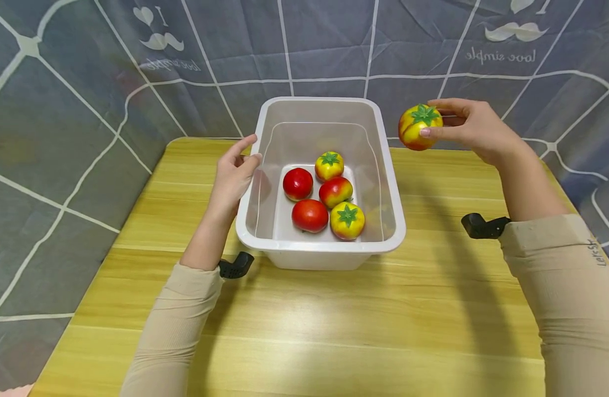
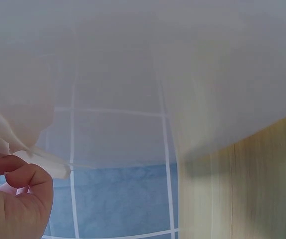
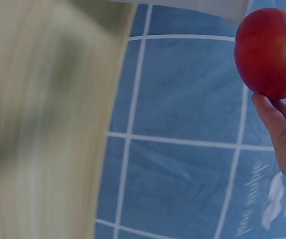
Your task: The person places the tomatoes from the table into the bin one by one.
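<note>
A white plastic bin (image 1: 318,246) stands on the table, its left rim pinched between the thumb and fingers of my left hand (image 1: 233,175). From below, the left wrist view shows that hand (image 2: 26,194) with fingers curled by the bin's rim (image 2: 46,164). To the right of the bin, my right hand (image 1: 475,129) holds up a red-and-yellow fruit (image 1: 416,135) with a green star-shaped top. Its red underside (image 3: 264,55) faces the right wrist camera. Inside the bin lie several fruits, among them a red one (image 1: 298,184) and a yellow one with a green top (image 1: 347,220).
The wooden table (image 1: 309,331) extends around the bin toward the front. Behind it hangs a grey-blue curtain (image 1: 329,49) with white lines. Black wrist-worn cameras sit at the left cuff (image 1: 236,266) and right cuff (image 1: 485,226).
</note>
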Demonstrator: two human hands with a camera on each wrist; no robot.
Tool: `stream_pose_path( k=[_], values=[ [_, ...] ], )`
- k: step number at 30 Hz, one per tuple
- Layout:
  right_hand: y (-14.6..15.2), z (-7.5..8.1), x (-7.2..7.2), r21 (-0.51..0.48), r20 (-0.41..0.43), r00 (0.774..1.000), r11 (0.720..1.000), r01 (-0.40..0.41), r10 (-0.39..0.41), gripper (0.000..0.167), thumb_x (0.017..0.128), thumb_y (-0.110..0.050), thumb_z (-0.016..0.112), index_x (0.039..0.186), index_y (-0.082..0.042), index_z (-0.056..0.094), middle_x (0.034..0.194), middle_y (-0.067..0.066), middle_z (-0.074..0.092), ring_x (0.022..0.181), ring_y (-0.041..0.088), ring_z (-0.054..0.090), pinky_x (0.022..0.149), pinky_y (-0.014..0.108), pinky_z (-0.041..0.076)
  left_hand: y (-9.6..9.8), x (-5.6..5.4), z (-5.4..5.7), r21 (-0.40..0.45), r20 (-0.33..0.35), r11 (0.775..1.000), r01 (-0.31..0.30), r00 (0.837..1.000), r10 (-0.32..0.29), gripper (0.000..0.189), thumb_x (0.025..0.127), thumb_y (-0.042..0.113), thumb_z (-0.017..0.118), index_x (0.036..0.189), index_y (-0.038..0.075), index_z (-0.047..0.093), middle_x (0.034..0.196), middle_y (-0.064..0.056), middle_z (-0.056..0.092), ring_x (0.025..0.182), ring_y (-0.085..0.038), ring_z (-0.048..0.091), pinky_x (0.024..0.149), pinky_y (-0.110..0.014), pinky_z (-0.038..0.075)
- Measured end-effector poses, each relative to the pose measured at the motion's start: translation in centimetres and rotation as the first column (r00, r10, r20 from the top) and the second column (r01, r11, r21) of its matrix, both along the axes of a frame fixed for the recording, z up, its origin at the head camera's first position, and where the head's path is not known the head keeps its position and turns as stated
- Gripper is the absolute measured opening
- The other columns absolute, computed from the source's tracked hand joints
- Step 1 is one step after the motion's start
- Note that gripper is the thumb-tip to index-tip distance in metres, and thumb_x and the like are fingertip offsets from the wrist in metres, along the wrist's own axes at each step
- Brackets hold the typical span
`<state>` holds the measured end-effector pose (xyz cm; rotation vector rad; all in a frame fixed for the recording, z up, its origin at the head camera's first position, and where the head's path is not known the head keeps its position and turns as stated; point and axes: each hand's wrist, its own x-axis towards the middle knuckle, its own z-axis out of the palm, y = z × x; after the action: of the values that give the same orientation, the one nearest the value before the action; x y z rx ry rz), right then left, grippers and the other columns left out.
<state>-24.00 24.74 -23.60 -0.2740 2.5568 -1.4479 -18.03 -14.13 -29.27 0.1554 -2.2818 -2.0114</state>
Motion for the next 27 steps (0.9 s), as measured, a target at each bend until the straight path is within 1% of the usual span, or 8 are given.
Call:
stream_pose_path(
  k=[4, 7, 10, 15, 17, 22, 24, 27],
  values=[
    [-0.9, 1.3, -0.9, -0.004, -0.015, 1.000, 1.000, -0.011, 0.011, 0.066, 0.084, -0.017, 0.068, 0.142, -0.006, 0.038, 0.124, 0.007, 0.047, 0.101, 0.009, 0.052, 0.081, 0.012, 0.044, 0.1, 0.0, -0.1, 0.007, -0.003, 1.000, -0.004, 1.000, 0.004, 0.045, 0.091, 0.015, 0.053, 0.135, 0.014, 0.050, 0.093, -0.016, 0.051, 0.085, -0.026, 0.053, 0.072, -0.027, 0.050],
    [-1.9, 2.1, -1.5, -0.029, -0.025, 0.999, 0.999, -0.023, 0.022, 0.066, 0.084, -0.015, 0.068, 0.142, -0.005, 0.037, 0.124, 0.006, 0.047, 0.101, 0.009, 0.053, 0.086, 0.014, 0.044, 0.0, 0.0, -0.1, 0.009, -0.007, 1.000, -0.003, 1.000, 0.003, 0.045, 0.090, 0.015, 0.053, 0.135, 0.014, 0.049, 0.091, -0.013, 0.051, 0.083, -0.024, 0.053, 0.072, -0.026, 0.050],
    [-3.0, 2.9, -2.0, -0.039, -0.040, 0.998, 0.998, -0.041, 0.039, 0.066, 0.084, -0.015, 0.068, 0.142, -0.003, 0.037, 0.123, 0.006, 0.047, 0.101, 0.010, 0.053, 0.091, 0.016, 0.041, 0.0, -0.1, -0.1, 0.011, -0.007, 1.000, -0.006, 1.000, 0.006, 0.045, 0.091, 0.016, 0.053, 0.135, 0.014, 0.049, 0.088, -0.009, 0.050, 0.081, -0.020, 0.052, 0.071, -0.024, 0.049],
    [-4.9, 3.8, -2.6, -0.012, -0.062, 0.996, 0.998, -0.059, 0.058, 0.066, 0.084, -0.018, 0.068, 0.141, -0.006, 0.038, 0.125, 0.006, 0.046, 0.104, 0.013, 0.049, 0.099, 0.023, 0.037, -0.1, -0.1, -0.2, 0.018, -0.005, 1.000, -0.005, 1.000, 0.005, 0.045, 0.091, 0.015, 0.053, 0.135, 0.014, 0.049, 0.087, -0.007, 0.050, 0.083, -0.022, 0.052, 0.071, -0.025, 0.050],
    [-5.6, 4.1, -2.7, 0.004, -0.070, 0.996, 0.998, -0.062, 0.062, 0.066, 0.084, -0.020, 0.068, 0.141, -0.007, 0.039, 0.126, 0.007, 0.045, 0.104, 0.014, 0.047, 0.101, 0.025, 0.036, 0.0, -0.1, -0.1, 0.016, -0.005, 1.000, -0.001, 1.000, 0.001, 0.044, 0.091, 0.015, 0.053, 0.135, 0.013, 0.049, 0.087, -0.007, 0.050, 0.083, -0.022, 0.052, 0.071, -0.025, 0.049],
    [-7.5, 4.7, -3.1, 0.016, -0.105, 0.992, 0.997, -0.072, 0.073, 0.064, 0.084, -0.023, 0.068, 0.140, -0.007, 0.041, 0.128, 0.008, 0.044, 0.103, 0.014, 0.046, 0.100, 0.027, 0.038, 0.1, -0.1, 0.0, 0.005, -0.006, 1.000, 0.003, 1.000, -0.003, 0.044, 0.092, 0.015, 0.053, 0.136, 0.014, 0.049, 0.087, -0.007, 0.050, 0.081, -0.019, 0.051, 0.070, -0.023, 0.048],
    [-8.3, 4.7, -3.3, 0.005, -0.114, 0.991, 0.997, -0.077, 0.077, 0.063, 0.084, -0.023, 0.069, 0.139, -0.006, 0.042, 0.128, 0.009, 0.045, 0.103, 0.014, 0.046, 0.100, 0.029, 0.038, 0.1, -0.1, 0.1, 0.005, -0.004, 1.000, 0.005, 1.000, -0.005, 0.044, 0.092, 0.016, 0.053, 0.136, 0.014, 0.049, 0.086, -0.007, 0.050, 0.082, -0.019, 0.051, 0.070, -0.023, 0.048],
    [-9.6, 4.4, -3.5, -0.003, -0.103, 0.991, 0.996, -0.091, 0.090, 0.064, 0.083, -0.023, 0.070, 0.138, -0.006, 0.043, 0.130, 0.010, 0.044, 0.106, 0.016, 0.045, 0.102, 0.033, 0.037, 0.1, 0.0, 0.2, -0.003, 0.000, 1.000, 0.010, 1.000, -0.010, 0.044, 0.092, 0.015, 0.053, 0.136, 0.014, 0.048, 0.087, -0.007, 0.049, 0.082, -0.019, 0.051, 0.072, -0.024, 0.048]
  ],
)
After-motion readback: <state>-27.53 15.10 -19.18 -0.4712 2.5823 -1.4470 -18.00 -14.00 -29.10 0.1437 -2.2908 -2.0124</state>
